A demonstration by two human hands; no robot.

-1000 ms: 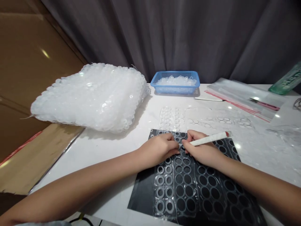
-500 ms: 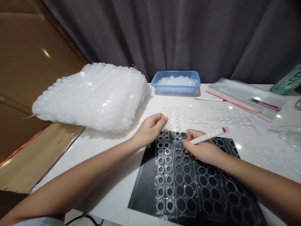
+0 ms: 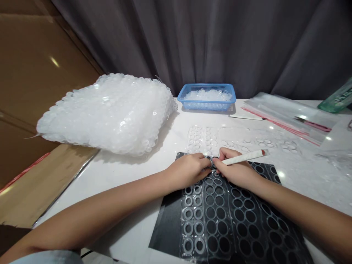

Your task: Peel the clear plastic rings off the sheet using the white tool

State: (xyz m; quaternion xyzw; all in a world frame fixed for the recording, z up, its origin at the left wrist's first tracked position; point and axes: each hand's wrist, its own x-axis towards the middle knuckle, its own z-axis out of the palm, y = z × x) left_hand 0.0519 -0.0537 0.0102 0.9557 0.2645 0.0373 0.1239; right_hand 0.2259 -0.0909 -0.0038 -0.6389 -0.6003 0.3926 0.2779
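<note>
A black mat [image 3: 165, 227] carries clear plastic strips with rows of rings: thick-rimmed rings [image 3: 188, 213] in the left columns, thin-rimmed circles [image 3: 224, 225] further right. At the upper part of the strips, my left hand [image 3: 189, 170] has its thumb and fingers drawn together at a ring; whether anything is between them is hidden. Close beside it, my right hand [image 3: 235, 167] is closed around a white pen-shaped stick [image 3: 244, 157] with a red end pointing up and right. That stick's working tip is hidden by the fingers, which meet the left fingertips over the strip.
A big bundle of clear plastic discs [image 3: 107, 113] lies at left on the white table [image 3: 132, 194]. A blue basket [image 3: 206, 106] holds small clear pieces. Clear ring sheets [image 3: 202, 137] lie beyond the mat. Zip bags [image 3: 280, 110], pink-handled tweezers [image 3: 313, 124] and a green bottle [image 3: 337, 97] stand right.
My left hand has moved down and right from the clear sheets behind the mat to the ring strip, meeting my right hand. The right hand stays nearly in place with the stick.
</note>
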